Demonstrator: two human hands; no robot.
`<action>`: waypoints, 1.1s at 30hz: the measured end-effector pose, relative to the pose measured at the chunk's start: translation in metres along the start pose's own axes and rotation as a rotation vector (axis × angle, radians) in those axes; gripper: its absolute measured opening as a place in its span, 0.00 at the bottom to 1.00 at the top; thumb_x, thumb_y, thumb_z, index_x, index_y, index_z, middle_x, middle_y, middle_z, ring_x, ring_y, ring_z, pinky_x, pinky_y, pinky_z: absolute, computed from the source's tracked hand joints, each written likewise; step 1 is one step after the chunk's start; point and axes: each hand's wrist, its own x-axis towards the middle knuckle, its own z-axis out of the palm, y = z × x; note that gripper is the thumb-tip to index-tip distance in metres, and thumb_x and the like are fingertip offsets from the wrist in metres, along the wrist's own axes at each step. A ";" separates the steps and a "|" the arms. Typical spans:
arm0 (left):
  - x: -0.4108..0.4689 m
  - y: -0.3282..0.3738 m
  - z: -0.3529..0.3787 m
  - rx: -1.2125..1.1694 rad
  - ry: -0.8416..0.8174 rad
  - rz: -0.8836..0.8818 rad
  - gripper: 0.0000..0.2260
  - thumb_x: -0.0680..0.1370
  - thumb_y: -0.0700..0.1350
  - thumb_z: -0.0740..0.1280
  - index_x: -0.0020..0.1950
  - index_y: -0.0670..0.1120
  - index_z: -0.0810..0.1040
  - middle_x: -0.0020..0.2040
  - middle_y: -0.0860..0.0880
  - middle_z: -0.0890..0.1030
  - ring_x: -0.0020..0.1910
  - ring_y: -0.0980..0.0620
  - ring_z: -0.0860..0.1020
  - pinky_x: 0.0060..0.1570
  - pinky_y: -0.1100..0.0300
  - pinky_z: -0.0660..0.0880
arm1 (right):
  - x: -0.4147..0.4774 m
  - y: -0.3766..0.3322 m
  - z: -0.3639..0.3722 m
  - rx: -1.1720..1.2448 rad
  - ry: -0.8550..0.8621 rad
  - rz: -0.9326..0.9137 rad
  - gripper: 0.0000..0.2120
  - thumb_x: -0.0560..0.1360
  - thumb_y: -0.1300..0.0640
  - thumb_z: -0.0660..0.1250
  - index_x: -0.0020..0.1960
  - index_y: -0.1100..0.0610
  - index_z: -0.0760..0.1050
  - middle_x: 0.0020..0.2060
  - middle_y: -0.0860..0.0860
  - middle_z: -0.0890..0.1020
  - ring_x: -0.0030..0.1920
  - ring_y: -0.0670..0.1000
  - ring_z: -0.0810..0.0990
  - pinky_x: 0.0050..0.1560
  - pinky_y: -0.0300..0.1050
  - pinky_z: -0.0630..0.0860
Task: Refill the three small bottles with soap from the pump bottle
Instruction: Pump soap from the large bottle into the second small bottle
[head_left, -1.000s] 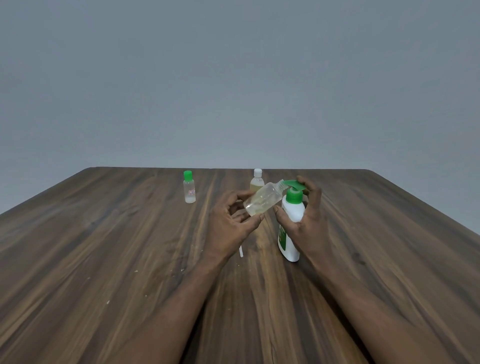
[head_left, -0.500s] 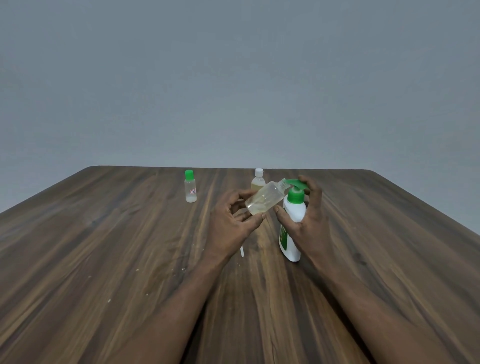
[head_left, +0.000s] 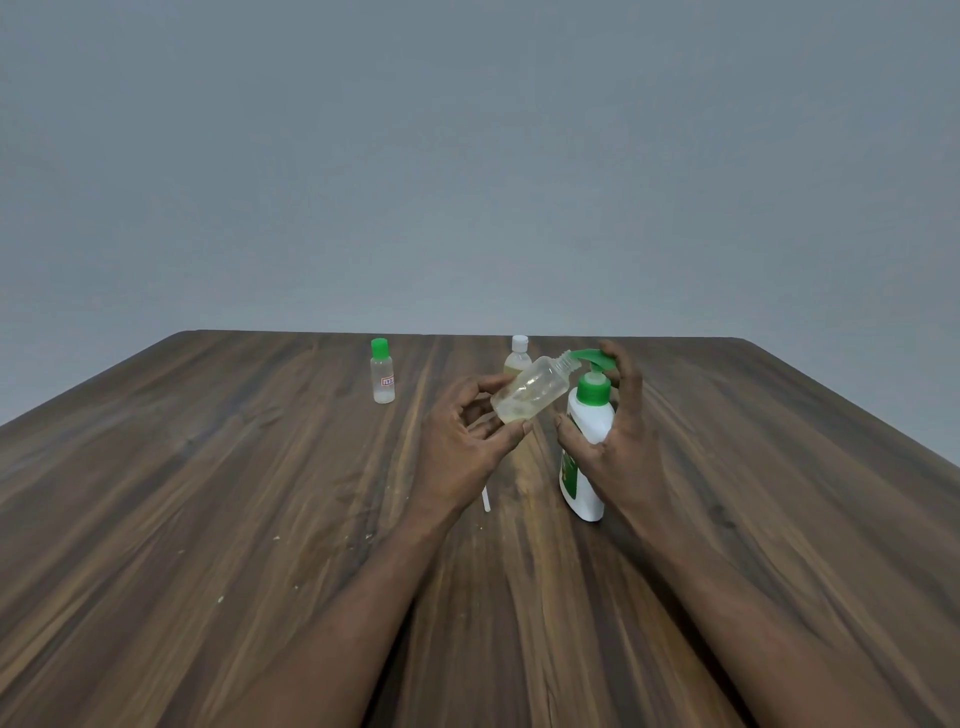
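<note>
My left hand (head_left: 467, 441) grips a clear, uncapped small bottle (head_left: 532, 395), tilted so its open neck meets the green nozzle of the pump bottle (head_left: 587, 431). A little yellowish liquid lies in its lower end. My right hand (head_left: 613, 436) wraps the white pump bottle, which stands on the table, with fingers resting on the green pump head. A second small bottle with a green cap (head_left: 383, 370) stands upright farther back on the left. A third with a white cap (head_left: 518, 353) stands behind the held bottle, partly hidden.
The dark wooden table (head_left: 234, 493) reaches to a far edge just behind the bottles, with a plain grey wall beyond. A small white object (head_left: 486, 500), perhaps a cap or tube, lies on the table below my left hand. Tiny pale specks dot the wood.
The pump head has risen slightly under my right hand's fingers. The held bottle stays at the nozzle and both hands keep their grip.
</note>
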 end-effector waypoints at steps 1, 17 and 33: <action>0.000 0.000 0.000 -0.001 -0.004 0.000 0.20 0.72 0.29 0.75 0.62 0.38 0.79 0.57 0.49 0.84 0.57 0.55 0.84 0.54 0.64 0.80 | 0.000 0.001 0.000 0.013 -0.001 -0.005 0.40 0.71 0.54 0.76 0.75 0.43 0.58 0.59 0.33 0.75 0.55 0.39 0.79 0.50 0.34 0.76; 0.001 0.002 -0.001 -0.037 -0.023 -0.018 0.20 0.72 0.30 0.76 0.61 0.44 0.80 0.58 0.52 0.84 0.57 0.57 0.84 0.54 0.66 0.79 | 0.000 0.002 0.000 0.027 -0.002 0.003 0.41 0.69 0.49 0.74 0.76 0.41 0.56 0.61 0.35 0.75 0.57 0.40 0.78 0.51 0.40 0.75; 0.001 0.002 -0.002 -0.004 -0.028 -0.010 0.21 0.72 0.30 0.76 0.63 0.41 0.80 0.58 0.53 0.84 0.56 0.60 0.83 0.53 0.68 0.78 | 0.001 0.002 0.001 0.017 0.009 0.000 0.40 0.70 0.54 0.75 0.74 0.41 0.58 0.59 0.34 0.75 0.55 0.38 0.79 0.46 0.25 0.72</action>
